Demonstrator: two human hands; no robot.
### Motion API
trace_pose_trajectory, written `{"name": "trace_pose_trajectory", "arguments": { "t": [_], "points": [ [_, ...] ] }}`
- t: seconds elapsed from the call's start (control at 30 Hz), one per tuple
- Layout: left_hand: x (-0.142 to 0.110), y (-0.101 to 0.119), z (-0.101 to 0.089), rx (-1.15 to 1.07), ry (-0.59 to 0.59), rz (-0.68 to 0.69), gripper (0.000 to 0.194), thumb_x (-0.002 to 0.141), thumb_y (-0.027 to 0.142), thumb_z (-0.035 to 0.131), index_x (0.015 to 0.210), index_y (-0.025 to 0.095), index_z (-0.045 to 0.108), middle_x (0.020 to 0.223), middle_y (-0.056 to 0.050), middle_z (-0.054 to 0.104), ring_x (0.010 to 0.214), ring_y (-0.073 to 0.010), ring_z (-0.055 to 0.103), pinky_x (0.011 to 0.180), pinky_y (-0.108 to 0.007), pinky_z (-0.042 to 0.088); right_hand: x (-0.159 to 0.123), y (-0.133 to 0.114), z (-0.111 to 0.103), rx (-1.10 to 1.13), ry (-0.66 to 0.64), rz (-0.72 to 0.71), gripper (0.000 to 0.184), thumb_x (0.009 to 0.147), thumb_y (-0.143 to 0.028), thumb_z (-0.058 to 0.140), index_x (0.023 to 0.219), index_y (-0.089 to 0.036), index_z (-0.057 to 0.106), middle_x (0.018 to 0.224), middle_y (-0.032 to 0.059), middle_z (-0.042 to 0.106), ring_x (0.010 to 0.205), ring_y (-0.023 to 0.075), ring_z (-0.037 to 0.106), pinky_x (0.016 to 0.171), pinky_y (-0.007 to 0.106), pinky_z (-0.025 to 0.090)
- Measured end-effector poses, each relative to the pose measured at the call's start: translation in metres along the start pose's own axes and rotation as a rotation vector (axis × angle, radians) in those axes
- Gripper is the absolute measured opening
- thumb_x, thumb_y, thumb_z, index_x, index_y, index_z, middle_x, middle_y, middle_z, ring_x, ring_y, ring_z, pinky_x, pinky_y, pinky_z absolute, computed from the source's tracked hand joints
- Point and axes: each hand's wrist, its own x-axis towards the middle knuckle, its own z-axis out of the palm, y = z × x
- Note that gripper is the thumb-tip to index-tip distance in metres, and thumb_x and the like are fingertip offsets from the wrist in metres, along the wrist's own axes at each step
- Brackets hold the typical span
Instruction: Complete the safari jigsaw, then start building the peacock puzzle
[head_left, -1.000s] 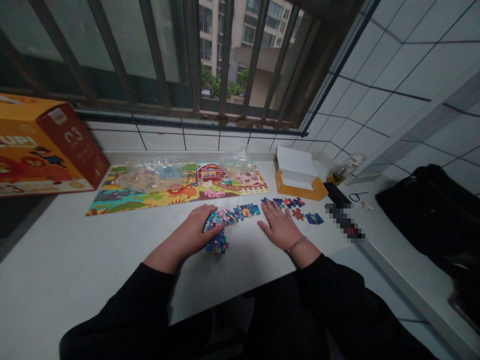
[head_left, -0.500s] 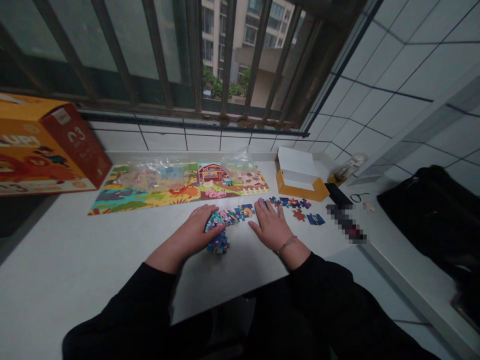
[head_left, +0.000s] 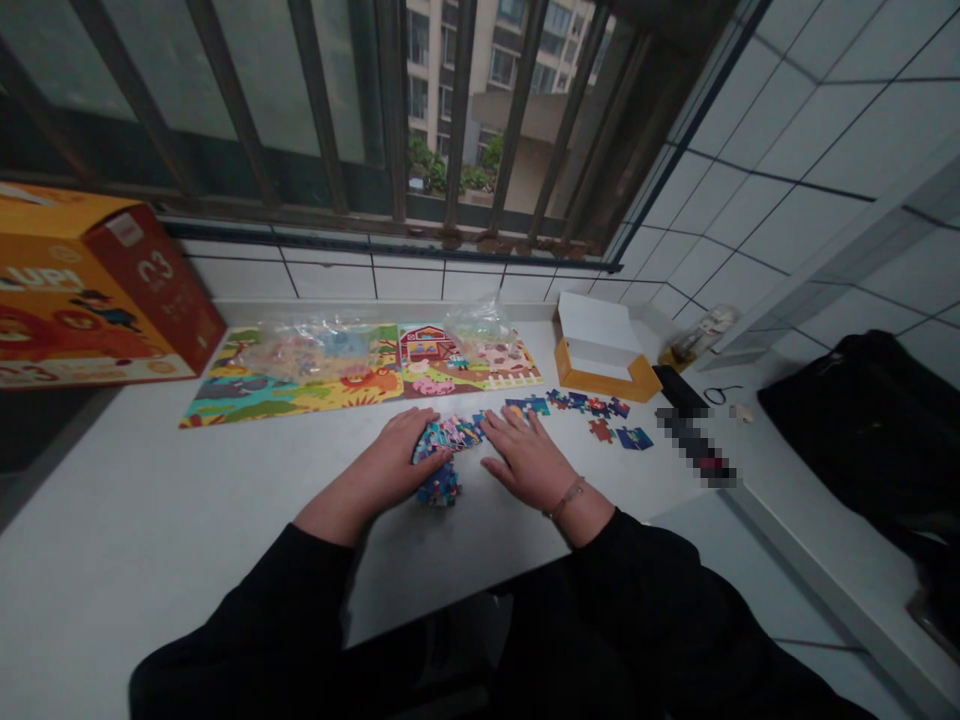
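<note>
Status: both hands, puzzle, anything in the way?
Left hand spread, at left end of puzzle. Right hand open, palm down, partly covering puzzle. Orange piece farther right. No obstruction seen between hands.

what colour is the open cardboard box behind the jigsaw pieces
The box: orange-yellow outside, white inside; head view.

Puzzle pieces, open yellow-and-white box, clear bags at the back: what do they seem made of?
Puzzle pieces: probably printed cardboard, flat with interlocking tabs; too small to judge gloss.
Open box: likely folded card, yellow outside and matt-looking white inside, with straight creased edges.
Clear bags: seemingly thin, shiny plastic film, given the crinkled glints and colours showing through.
</note>
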Motion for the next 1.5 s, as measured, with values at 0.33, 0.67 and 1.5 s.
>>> {"name": "trace_pose_trajectory", "arguments": {
  "t": [0.33, 0.67, 1.5],
  "points": [
    [0.0, 0.001, -0.003, 0.002, 0.025, 0.022, 0.075, 0.101, 0.062, 0.063, 0.158, 0.014, 0.058, 0.167, -0.021, 0.058, 0.161, -0.0386, 0.048, 0.135, -0.059, 0.037, 0.0, -0.017, 0.002, 0.033, 0.057, -0.069, 0.078, 0.114, -0.045, 0.053, 0.18, -0.015, 0.027, 0.188, 0.0136, 0.021, 0.175, 0.0351, 0.021, 0.141, 0.066, 0.019],
    [-0.004, 0.026, 0.007, 0.114, -0.133, 0.238, 0.068, 0.109, 0.05, 0.058, 0.172, 0.027, 0.046, 0.179, -0.011, 0.045, 0.168, -0.0344, 0.039, 0.14, -0.07, 0.016, -0.013, -0.029, 0.008, 0.125, 0.006, -0.099, 0.087, 0.112, -0.051, 0.059, 0.182, -0.017, 0.019, 0.187, 0.0174, 0.021, 0.174, 0.0343, 0.025, 0.138, 0.066, 0.027],
    [-0.01, 0.028, 0.004, 0.086, -0.197, 0.254, 0.076, 0.098, 0.047, 0.076, 0.167, 0.028, 0.051, 0.176, -0.014, 0.049, 0.164, -0.0361, 0.047, 0.139, -0.068, 0.023, -0.045, -0.043, 0.001, 0.135, -0.002, 0.068, 0.075, 0.114, -0.046, 0.052, 0.181, -0.022, 0.027, 0.186, 0.0141, 0.027, 0.172, 0.033, 0.03, 0.137, 0.069, 0.025]
  ]
}}
